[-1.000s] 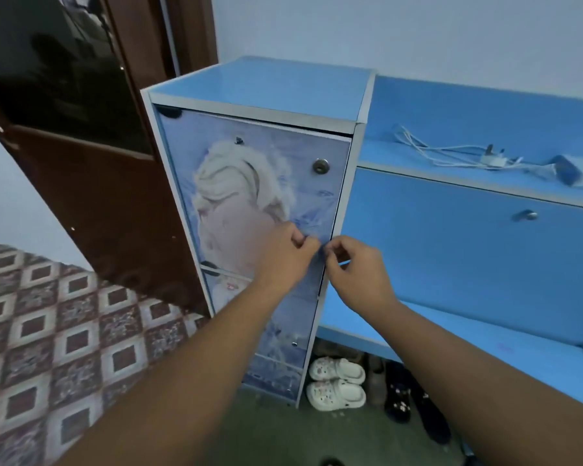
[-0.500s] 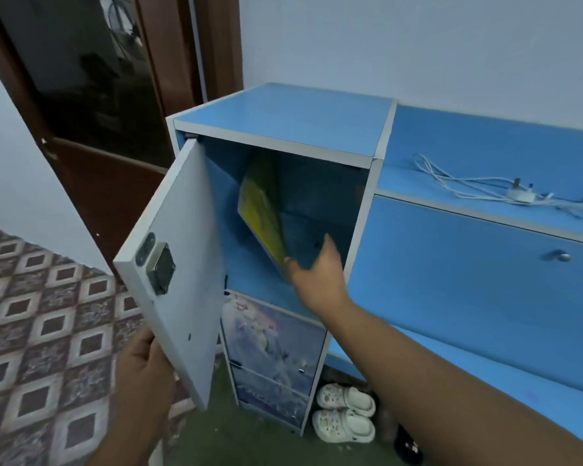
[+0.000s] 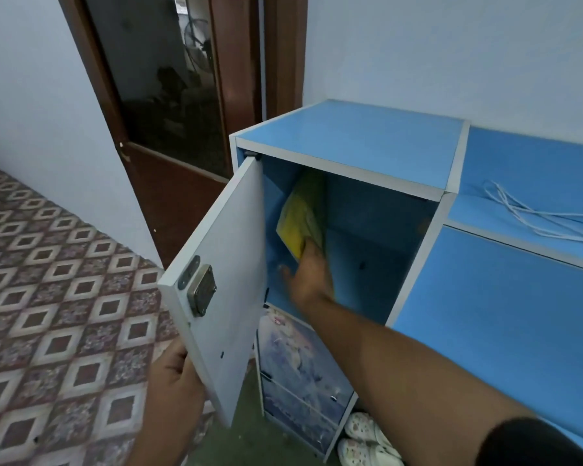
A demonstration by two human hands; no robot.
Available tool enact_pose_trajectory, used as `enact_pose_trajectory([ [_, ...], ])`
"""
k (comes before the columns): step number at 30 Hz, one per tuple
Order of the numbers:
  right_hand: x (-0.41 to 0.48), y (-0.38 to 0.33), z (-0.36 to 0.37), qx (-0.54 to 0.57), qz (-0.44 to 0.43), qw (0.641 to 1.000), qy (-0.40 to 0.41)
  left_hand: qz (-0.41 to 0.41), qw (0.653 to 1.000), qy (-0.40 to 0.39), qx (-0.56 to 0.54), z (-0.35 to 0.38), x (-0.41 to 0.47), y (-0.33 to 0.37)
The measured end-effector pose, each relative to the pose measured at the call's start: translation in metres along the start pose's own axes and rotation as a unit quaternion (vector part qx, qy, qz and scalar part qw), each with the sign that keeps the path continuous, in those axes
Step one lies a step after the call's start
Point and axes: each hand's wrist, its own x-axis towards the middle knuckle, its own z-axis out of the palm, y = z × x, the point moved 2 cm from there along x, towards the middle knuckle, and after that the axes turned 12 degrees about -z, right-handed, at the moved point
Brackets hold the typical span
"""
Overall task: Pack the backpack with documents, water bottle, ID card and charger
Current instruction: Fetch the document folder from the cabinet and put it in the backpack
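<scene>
The left hand (image 3: pixel 174 375) gripped the lower edge of the cabinet door (image 3: pixel 229 264), which stood open from the blue cabinet (image 3: pixel 350 136); inside the cabinet's top compartment the right hand (image 3: pixel 308 274) touched a leaning yellow document folder (image 3: pixel 298 216), its grasp too blurred to tell; a white charger cable (image 3: pixel 535 213) lay right of the cabinet; judging by this, nothing was packed yet, with no backpack in view

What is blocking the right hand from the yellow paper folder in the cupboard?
Nothing visible. The right hand touches the yellow paper folder inside the open blue cupboard; the left hand holds the white cupboard door aside.
</scene>
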Motion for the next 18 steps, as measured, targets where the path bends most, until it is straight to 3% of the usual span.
enact_pose_trajectory([
  [7, 0.014, 0.010, -0.005, -0.002, -0.046, 0.999, 0.016, -0.012, 1.000, 0.019, -0.014, 0.000, 0.002, 0.001],
  [11, 0.002, 0.013, -0.030, -0.061, -0.051, 0.994, 0.071, -0.010, 1.000, 0.014, -0.003, -0.004, 0.005, 0.000],
  [18, -0.036, -0.004, -0.095, -0.031, -0.065, 0.994, 0.077, 0.012, 1.000, -0.007, 0.018, -0.007, 0.015, -0.008],
])
